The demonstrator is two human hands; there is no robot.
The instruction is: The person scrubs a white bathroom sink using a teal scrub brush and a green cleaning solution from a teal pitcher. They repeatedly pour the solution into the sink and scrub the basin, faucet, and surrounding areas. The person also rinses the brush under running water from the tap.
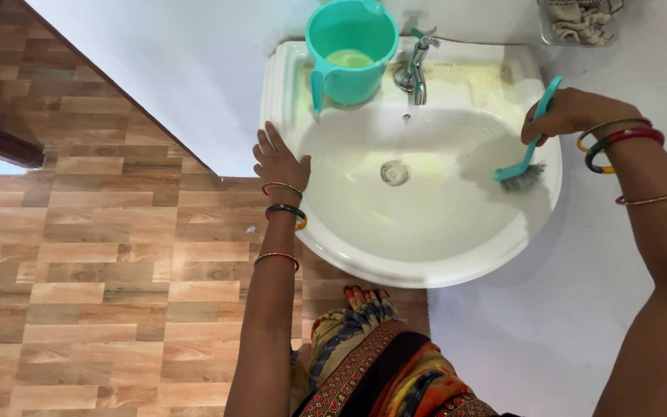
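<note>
A white wash basin (364, 259) hangs on a white wall, with a round drain (394, 172) in its bowl. My left hand (278, 157) rests flat on the basin's left rim, fingers apart, holding nothing. My right hand (567, 112) grips the handle of a teal scrub brush (525, 162). The brush's dark bristles press against the inside right wall of the bowl. Both wrists wear coloured bangles.
A teal plastic mug (350, 50) with pale liquid inside stands on the basin's back ledge, left of the chrome tap (416, 69). A clear holder with white cloth (578, 22) hangs at top right. Wood-patterned floor tiles (102, 262) lie to the left.
</note>
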